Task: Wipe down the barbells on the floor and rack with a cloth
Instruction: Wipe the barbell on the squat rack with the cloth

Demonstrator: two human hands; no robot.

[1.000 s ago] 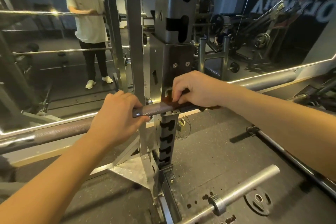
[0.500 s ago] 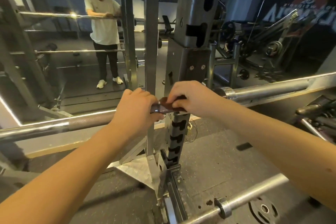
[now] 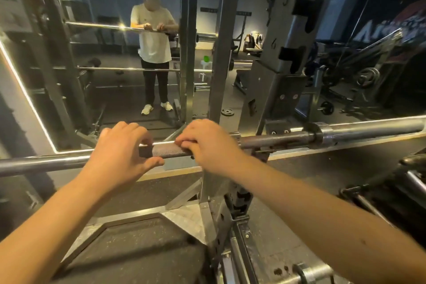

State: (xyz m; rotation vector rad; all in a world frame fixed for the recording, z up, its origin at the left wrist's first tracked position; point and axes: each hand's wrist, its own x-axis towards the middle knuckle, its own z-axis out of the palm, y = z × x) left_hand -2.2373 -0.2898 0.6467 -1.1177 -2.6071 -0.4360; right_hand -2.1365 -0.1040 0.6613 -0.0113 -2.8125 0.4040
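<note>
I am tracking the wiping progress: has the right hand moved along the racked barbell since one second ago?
Yes. The right hand slid left along the barbell: before it overlapped the rack upright, now it lies left of it.

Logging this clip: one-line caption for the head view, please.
Left hand and right hand grip a racked barbell at its knurled section, facing a gym mirror.
</note>
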